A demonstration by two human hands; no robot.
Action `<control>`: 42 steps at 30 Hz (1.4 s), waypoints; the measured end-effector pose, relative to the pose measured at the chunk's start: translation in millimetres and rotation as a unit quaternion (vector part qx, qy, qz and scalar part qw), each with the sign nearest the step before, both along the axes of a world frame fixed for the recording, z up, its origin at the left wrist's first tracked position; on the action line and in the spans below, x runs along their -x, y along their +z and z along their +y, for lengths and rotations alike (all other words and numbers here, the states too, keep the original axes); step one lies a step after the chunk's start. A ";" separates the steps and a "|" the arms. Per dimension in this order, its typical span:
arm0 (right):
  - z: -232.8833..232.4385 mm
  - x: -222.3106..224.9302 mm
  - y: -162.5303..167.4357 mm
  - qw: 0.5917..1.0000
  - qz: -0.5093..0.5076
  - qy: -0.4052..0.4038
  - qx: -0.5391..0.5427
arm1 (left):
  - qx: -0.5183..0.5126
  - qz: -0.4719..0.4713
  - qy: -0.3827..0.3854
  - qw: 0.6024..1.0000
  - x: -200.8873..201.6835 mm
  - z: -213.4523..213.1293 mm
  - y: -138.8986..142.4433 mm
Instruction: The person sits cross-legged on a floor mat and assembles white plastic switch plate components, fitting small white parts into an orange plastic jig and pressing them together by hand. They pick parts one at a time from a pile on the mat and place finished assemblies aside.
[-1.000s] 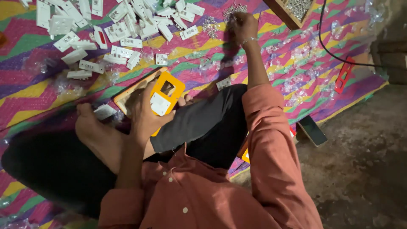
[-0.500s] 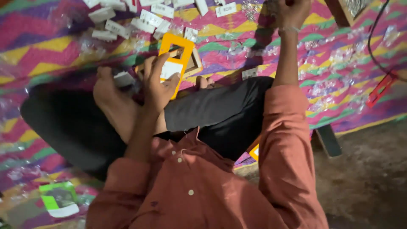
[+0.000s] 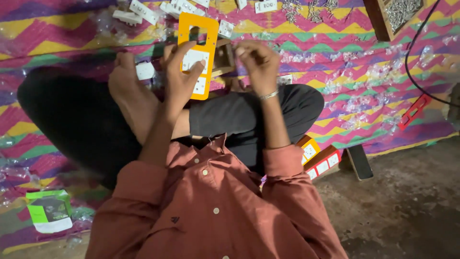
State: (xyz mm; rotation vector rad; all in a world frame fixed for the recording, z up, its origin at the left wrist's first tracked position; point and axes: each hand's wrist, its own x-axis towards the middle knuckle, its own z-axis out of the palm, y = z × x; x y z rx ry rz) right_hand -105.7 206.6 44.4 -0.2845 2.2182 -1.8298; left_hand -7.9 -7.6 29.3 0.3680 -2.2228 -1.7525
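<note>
Back from its reach across the mat, the right hand (image 3: 256, 60) now sits close in front of the person, just beside the orange plate (image 3: 197, 52) that the left hand (image 3: 179, 72) holds up; half a second ago that arm was stretched far out toward the scattered parts. Its fingertips are bunched together as if pinching something small, though what lies between them is too tiny and blurred to tell. Fingers of the left hand are curled round the plate's lower half, thumb on one edge and the other fingers wrapped across the face, pressing on a white switch piece (image 3: 193, 58) set in the plate. Above those fingers the plate's rectangular cut-out stands open. Between the two hands, just behind the fingertips, a small wooden block (image 3: 223, 57) rests on the zigzag mat (image 3: 335, 57). Beyond the fingers, white switch parts (image 3: 143, 10) lie strewn on the mat, and a heap of screws (image 3: 306, 10) lies farther out past the right hand. Below the left wrist a bare foot (image 3: 127, 91) rests on the crossed leg.
</note>
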 end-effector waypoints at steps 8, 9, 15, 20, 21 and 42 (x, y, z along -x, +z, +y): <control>-27.6 -22.5 -8.9 0.992 0.074 0.031 -0.102 | 0.010 0.023 -0.008 1.000 -6.0 0.9 -1.8; -27.4 -21.3 -9.1 0.994 0.048 0.023 -0.091 | 0.014 0.027 -0.006 1.000 -5.8 0.8 -1.5; -27.8 -24.1 -6.2 0.997 -0.029 0.050 -0.060 | 0.027 0.027 0.000 0.999 -7.9 3.3 -1.4; -28.8 -21.8 1.5 0.989 0.013 0.092 -0.116 | 0.030 0.021 -0.005 0.999 -6.5 2.7 -5.0; -28.9 -21.3 2.9 0.987 0.026 0.107 -0.121 | 0.030 0.027 -0.005 0.999 -6.2 2.8 -5.6; -25.6 -13.8 -20.8 0.958 -0.235 0.126 0.101 | 0.042 0.040 -0.033 0.998 -8.2 6.0 -1.9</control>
